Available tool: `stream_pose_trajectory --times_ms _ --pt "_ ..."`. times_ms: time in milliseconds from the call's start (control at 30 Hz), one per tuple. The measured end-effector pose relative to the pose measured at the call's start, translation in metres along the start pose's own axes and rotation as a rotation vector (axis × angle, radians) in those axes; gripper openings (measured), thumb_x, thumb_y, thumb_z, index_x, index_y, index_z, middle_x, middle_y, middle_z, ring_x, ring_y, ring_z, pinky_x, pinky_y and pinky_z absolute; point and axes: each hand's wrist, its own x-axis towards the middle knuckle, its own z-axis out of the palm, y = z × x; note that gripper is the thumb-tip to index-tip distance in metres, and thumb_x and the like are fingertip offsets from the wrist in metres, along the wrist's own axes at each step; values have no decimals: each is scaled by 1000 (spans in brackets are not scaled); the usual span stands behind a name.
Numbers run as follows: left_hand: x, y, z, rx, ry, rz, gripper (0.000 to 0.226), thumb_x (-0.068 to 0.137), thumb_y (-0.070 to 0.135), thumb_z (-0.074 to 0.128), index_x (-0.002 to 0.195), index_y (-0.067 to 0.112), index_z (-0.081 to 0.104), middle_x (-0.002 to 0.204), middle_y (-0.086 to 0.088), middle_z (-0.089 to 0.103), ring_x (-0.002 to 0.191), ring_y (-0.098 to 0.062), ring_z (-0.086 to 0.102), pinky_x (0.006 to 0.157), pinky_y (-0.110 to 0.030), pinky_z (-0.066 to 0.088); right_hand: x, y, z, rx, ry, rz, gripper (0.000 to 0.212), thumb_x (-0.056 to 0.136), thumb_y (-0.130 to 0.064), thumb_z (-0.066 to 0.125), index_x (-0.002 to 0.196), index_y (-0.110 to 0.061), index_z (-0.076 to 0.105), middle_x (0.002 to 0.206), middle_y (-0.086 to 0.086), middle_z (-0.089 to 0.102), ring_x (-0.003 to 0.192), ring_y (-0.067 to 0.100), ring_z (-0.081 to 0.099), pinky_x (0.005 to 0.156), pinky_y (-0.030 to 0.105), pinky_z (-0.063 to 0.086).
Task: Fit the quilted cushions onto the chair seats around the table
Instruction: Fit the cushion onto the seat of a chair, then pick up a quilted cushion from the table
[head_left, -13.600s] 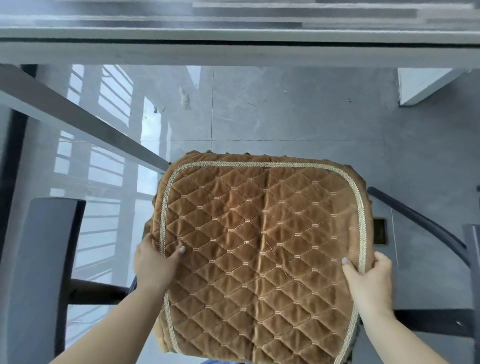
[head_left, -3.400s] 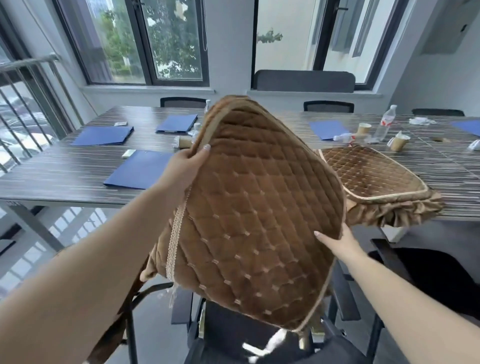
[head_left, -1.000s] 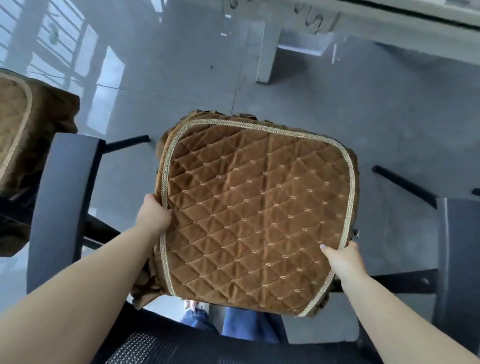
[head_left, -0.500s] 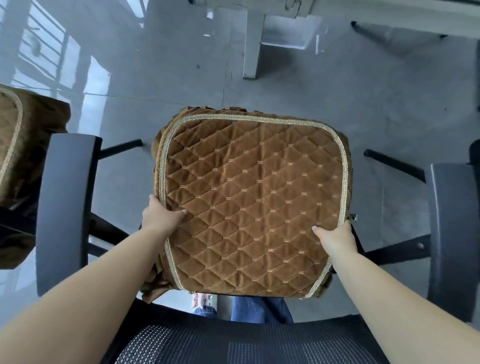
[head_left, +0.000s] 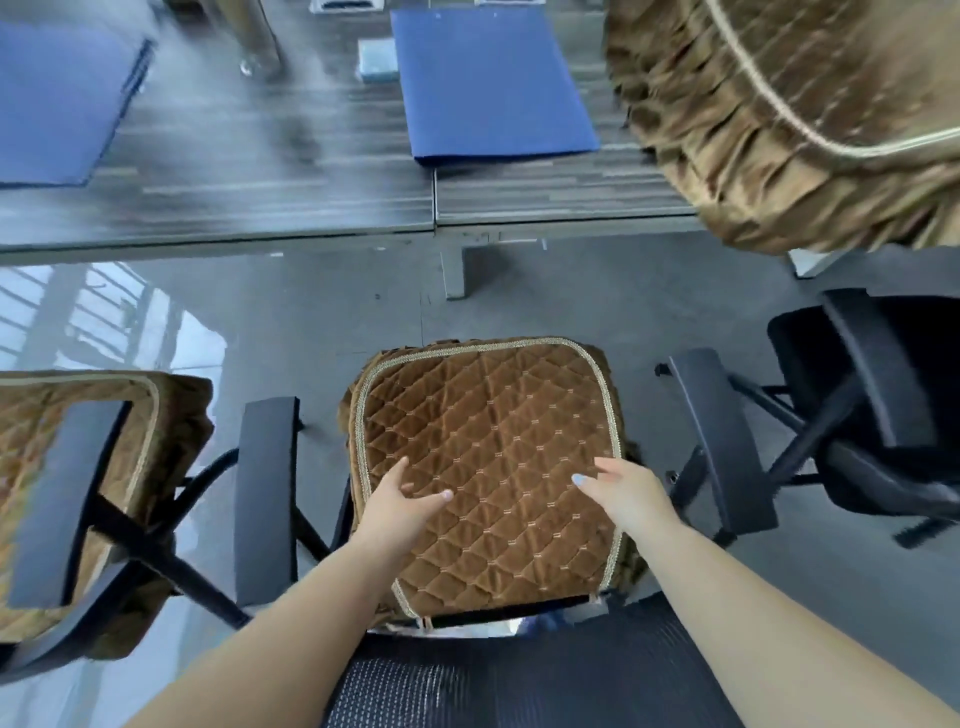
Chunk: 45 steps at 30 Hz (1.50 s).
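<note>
quilted cushion (head_left: 488, 467) now seated, hands released

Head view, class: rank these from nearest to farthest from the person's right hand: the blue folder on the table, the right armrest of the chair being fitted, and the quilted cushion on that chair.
1. quilted cushion, under the right hand.
2. right armrest, just to its right.
3. blue folder, on the table ahead.
</note>
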Motion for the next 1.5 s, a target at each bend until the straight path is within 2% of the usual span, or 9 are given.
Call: stream_pose_trajectory --times_ms 133,333,533,667,833,1000,1100,1267,1500 --pt "-71 30 -9 -13 -72 106 81 84 30 71 150 28 24 139 -3 51 107 -18 54 79 -27 43 -76 -13 -38 63 35 -91 59 86 -39 66 139 -21 48 141 3 53 127 21 51 96 31 39" --pt "-162 87 9 35 -175 310 73 80 36 74 142 29 37 132 1 58 111 -21 59 103 -44 44 -168 -29 -116 -10 108 -285 64 81 -44 69 139 -25 48 139 1 54 128 17 50 104 32 37" --pt "-227 118 54 40 -226 437 68 81 34 73 140 24 41 120 2 59 103 -17 58 90 -30 48 -228 -16 -191 88 217 -388 60 86 -36 67 141 -23 46 143 2 50 132 15 46 96 25 36" --pt "-260 133 97 36 -232 490 71 80 36 74 141 22 40 116 2 62 109 -19 59 99 -34 45 -251 24 -234 153 224 -413 63 85 -36 68 142 -24 45 146 3 46 134 14 44 105 28 36" --pt "-297 143 170 43 -229 553 67 82 34 72 140 21 41 115 4 63 102 -15 57 73 -25 45 -267 90 -284 221 233 -429 63 84 -31 70 141 -21 46 145 6 48 131 17 47 98 23 37" --pt "-333 135 268 42 -231 549 72 81 35 73 143 20 38 130 0 60 112 -18 57 92 -35 45 -274 176 -346 145 236 -416 64 85 -34 68 143 -22 43 144 4 48 130 15 47 100 25 37" --pt "-353 134 313 62 -217 553 72 82 33 72 143 19 36 131 -1 60 123 -32 54 102 -43 43 -274 208 -386 106 264 -424 61 85 -36 68 141 -25 46 141 1 51 128 13 48 95 21 35" --pt "-365 140 358 73 -201 553 71 82 34 71 143 21 37 131 0 60 116 -20 56 95 -33 45 -263 233 -443 94 280 -447 60 84 -37 68 139 -27 47 139 -1 52 127 12 49 92 23 38" --pt "-335 177 375 -3 -142 527 70 81 35 72 141 23 40 129 0 59 106 -16 51 98 -34 44 -217 215 -481 118 252 -476 59 84 -36 69 138 -25 48 138 1 53 127 14 50 102 31 41"
